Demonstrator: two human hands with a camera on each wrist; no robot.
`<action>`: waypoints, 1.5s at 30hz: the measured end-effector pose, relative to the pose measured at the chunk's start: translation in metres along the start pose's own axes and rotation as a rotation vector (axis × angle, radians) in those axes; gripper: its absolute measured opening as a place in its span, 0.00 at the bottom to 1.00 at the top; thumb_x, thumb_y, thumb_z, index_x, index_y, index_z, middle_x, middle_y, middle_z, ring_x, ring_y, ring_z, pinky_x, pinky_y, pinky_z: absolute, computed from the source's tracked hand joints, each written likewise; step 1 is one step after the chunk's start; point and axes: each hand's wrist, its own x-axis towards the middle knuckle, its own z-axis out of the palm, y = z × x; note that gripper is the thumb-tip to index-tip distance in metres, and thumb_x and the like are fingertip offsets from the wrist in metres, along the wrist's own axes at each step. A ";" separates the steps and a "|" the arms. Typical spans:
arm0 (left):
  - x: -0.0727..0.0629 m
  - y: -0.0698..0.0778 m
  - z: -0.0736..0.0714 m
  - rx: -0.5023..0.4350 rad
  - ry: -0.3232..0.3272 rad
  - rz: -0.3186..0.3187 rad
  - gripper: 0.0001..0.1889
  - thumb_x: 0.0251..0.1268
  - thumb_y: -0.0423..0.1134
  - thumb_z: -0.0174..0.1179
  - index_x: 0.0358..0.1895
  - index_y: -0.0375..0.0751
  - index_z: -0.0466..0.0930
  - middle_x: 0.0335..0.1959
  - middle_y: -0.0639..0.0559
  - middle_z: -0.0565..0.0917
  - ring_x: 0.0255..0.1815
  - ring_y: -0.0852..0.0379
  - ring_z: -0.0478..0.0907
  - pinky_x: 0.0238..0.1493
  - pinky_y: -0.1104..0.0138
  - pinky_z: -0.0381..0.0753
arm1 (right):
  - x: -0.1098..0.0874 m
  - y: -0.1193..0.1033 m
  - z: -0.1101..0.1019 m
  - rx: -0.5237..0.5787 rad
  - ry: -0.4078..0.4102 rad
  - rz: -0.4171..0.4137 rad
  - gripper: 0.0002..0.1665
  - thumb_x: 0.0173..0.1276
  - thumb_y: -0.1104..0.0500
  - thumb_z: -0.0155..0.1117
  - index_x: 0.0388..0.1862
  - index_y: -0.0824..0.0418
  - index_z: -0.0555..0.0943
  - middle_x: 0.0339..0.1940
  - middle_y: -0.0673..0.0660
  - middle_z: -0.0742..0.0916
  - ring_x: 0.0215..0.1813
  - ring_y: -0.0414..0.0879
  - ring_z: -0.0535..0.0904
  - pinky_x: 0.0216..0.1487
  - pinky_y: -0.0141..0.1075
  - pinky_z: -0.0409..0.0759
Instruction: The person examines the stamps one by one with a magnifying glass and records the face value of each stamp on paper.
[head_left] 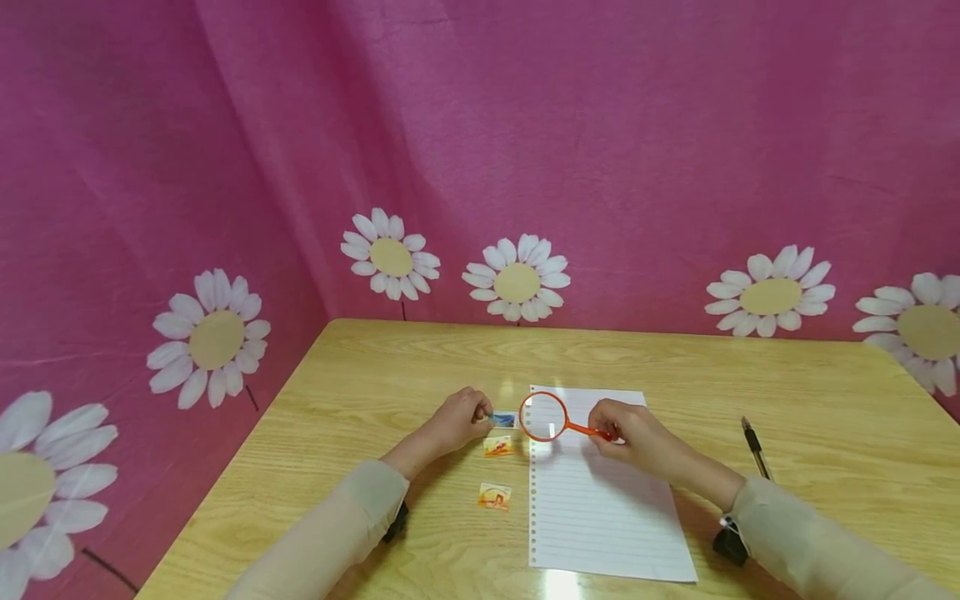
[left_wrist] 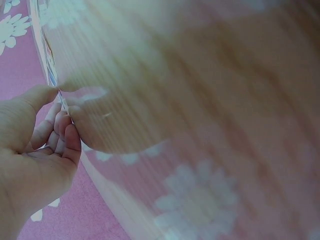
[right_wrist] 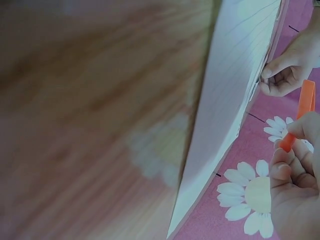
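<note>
In the head view, my right hand [head_left: 636, 433] grips the handle of an orange magnifying glass [head_left: 576, 427]. Its round lens is over the left edge of a lined sheet of paper [head_left: 600, 508]. The orange handle [right_wrist: 306, 100] also shows between thumb and fingers in the right wrist view. My left hand [head_left: 459, 418] pinches the left edge of a small blue picture stamp [head_left: 505, 420] beside the paper. Two orange-and-yellow stamps, an upper stamp [head_left: 497, 447] and a lower stamp [head_left: 495, 497], lie nearer to me. The left wrist view shows my left hand [left_wrist: 45, 135] low against the tabletop.
A black pen [head_left: 756, 447] lies right of the paper, close to my right forearm. Everything rests on a light wooden table [head_left: 405, 358]. A pink curtain [head_left: 600, 150] with white daisies hangs behind and to the left.
</note>
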 end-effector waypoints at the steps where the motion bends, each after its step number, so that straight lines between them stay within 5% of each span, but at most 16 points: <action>1: 0.000 0.000 0.000 -0.003 -0.004 -0.002 0.05 0.64 0.31 0.63 0.37 0.35 0.76 0.31 0.49 0.71 0.32 0.59 0.64 0.37 0.69 0.67 | -0.001 0.001 -0.001 -0.001 -0.003 0.007 0.17 0.52 0.73 0.71 0.28 0.56 0.75 0.22 0.44 0.75 0.26 0.31 0.67 0.24 0.23 0.68; 45: 0.000 0.005 0.000 -0.053 -0.014 -0.066 0.04 0.65 0.32 0.62 0.37 0.36 0.76 0.32 0.49 0.71 0.34 0.58 0.65 0.38 0.69 0.67 | -0.048 0.012 -0.042 -0.094 0.003 0.095 0.16 0.53 0.73 0.70 0.30 0.57 0.74 0.23 0.42 0.74 0.26 0.29 0.65 0.23 0.24 0.68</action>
